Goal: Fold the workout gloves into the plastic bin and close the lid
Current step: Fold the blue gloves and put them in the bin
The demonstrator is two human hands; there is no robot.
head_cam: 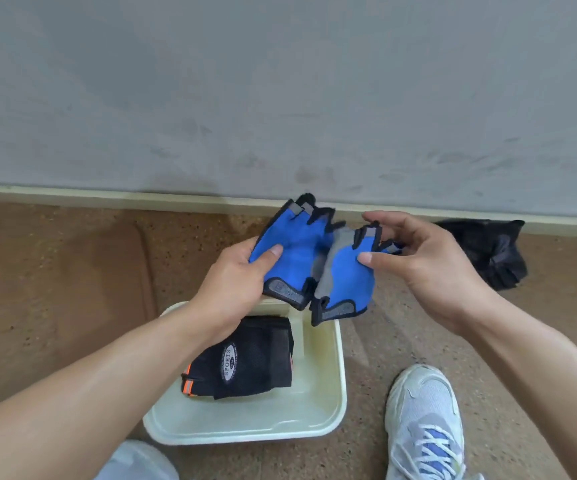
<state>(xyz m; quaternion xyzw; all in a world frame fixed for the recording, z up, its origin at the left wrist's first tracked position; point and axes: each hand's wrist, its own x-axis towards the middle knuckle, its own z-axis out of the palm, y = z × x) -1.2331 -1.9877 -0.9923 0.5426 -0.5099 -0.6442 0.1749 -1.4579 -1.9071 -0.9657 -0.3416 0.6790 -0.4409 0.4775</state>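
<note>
Bin (332, 386), lidless, holds one folded black pair (245, 358); blue gloves (314, 261) above its far edge, pinched by left hand (242, 282) and right hand (425, 261); black item (484, 251) remains on floor; no lid visible.

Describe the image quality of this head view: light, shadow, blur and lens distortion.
Head view: soft, even light with no hard shadows or glare; only a faint sheen on the plastic bin rim. Wide-angle bending curves the baseboard and stretches both forearms at the edges. The blue gloves, left hand, right hand and the black glove with its SPORTS label are sharp; the wall looks slightly soft.
</note>
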